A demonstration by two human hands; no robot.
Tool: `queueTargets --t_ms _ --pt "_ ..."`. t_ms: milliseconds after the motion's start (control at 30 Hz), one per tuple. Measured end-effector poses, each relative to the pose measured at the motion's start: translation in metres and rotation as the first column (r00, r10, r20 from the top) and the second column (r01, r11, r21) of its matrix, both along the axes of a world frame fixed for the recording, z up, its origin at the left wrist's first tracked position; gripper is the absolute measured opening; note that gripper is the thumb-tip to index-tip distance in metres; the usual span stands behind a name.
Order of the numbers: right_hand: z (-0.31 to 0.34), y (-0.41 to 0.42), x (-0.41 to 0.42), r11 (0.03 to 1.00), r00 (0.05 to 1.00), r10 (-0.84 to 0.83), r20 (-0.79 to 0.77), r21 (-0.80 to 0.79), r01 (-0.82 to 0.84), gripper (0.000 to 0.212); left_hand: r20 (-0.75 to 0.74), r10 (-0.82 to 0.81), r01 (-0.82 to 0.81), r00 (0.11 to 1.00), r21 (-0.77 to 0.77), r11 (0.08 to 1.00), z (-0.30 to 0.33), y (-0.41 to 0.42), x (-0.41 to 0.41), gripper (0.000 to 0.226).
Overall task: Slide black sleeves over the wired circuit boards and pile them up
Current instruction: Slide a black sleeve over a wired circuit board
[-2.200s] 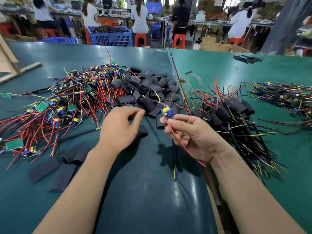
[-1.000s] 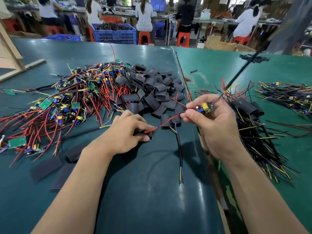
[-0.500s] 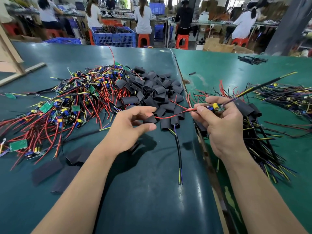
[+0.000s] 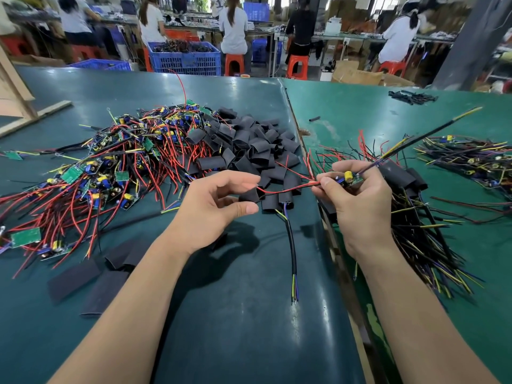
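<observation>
My right hand (image 4: 357, 214) pinches a small wired circuit board (image 4: 348, 179) with a yellow capacitor. Its black cable (image 4: 421, 134) sticks up to the right, and its red wire (image 4: 288, 188) runs left to the fingertips of my left hand (image 4: 213, 209). My left hand hovers with fingers loosely curved and thumb apart; I see no grip on anything. A heap of black sleeves (image 4: 249, 145) lies just beyond both hands. Bare boards with red wires (image 4: 110, 167) are piled at the left. Sleeved boards (image 4: 410, 187) are piled behind my right hand.
Flat black sleeves (image 4: 91, 284) lie at the lower left. A loose black cable (image 4: 291, 245) trails toward me from a sleeve between my hands. Another wire bundle (image 4: 471, 159) sits far right. A seam (image 4: 332, 245) divides the two green tabletops. People work at benches behind.
My right hand lifted the board and turned it, so the black cable now points up right. My left hand opened from its pinch on a sleeve on the table and rose slightly.
</observation>
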State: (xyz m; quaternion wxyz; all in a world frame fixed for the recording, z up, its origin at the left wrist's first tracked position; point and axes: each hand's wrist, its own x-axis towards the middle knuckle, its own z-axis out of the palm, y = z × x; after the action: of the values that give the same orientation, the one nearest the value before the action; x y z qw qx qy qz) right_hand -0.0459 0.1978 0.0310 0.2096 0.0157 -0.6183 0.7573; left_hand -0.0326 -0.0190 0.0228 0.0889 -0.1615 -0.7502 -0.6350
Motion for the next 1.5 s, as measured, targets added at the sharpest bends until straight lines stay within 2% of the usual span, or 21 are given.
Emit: queueTargets --t_ms 333,567,700,900,1100,1133,1200,1333,1500 --pt "-0.004 0.003 -0.002 0.997 0.998 -0.059 -0.022 0.055 0.061 0.028 0.008 -0.019 0.02 1.0 -0.044 0.999 0.003 0.001 0.003 0.043" --pt "-0.004 0.003 0.0 0.958 0.984 -0.129 -0.124 0.241 0.156 0.029 0.012 -0.023 0.023 1.0 -0.081 0.996 0.004 0.001 0.004 0.045" --pt "-0.002 0.0 0.002 0.952 0.976 -0.135 -0.173 0.249 0.176 0.031 0.001 0.006 -0.006 1.0 -0.086 0.996 0.003 0.002 0.002 0.043" --pt "-0.001 -0.007 0.006 0.987 0.989 0.039 -0.143 0.158 -0.016 0.021 -0.051 0.061 -0.067 0.997 -0.118 0.991 -0.003 0.002 -0.002 0.043" --pt "-0.003 -0.024 0.01 0.942 0.943 0.33 0.047 -0.077 -0.326 0.005 -0.165 0.074 -0.111 0.983 -0.231 0.967 -0.008 0.014 0.0 0.043" --pt "-0.004 -0.026 0.011 0.936 0.936 0.347 0.064 -0.095 -0.34 0.01 -0.173 0.073 -0.116 0.982 -0.258 0.959 -0.008 0.014 0.001 0.043" --pt "-0.004 -0.026 0.01 0.938 0.938 0.341 0.06 -0.078 -0.336 0.021 -0.179 0.073 -0.13 0.981 -0.333 0.934 -0.008 0.012 0.001 0.045" --pt "-0.001 -0.018 0.01 0.936 0.937 0.35 0.019 -0.05 -0.348 0.019 -0.131 0.041 -0.098 0.99 -0.466 0.879 -0.008 0.01 0.001 0.05" --pt "-0.002 -0.015 0.009 0.946 0.961 0.275 0.007 0.174 -0.272 0.016 -0.173 0.048 -0.119 0.984 -0.429 0.895 -0.006 0.015 0.004 0.044"
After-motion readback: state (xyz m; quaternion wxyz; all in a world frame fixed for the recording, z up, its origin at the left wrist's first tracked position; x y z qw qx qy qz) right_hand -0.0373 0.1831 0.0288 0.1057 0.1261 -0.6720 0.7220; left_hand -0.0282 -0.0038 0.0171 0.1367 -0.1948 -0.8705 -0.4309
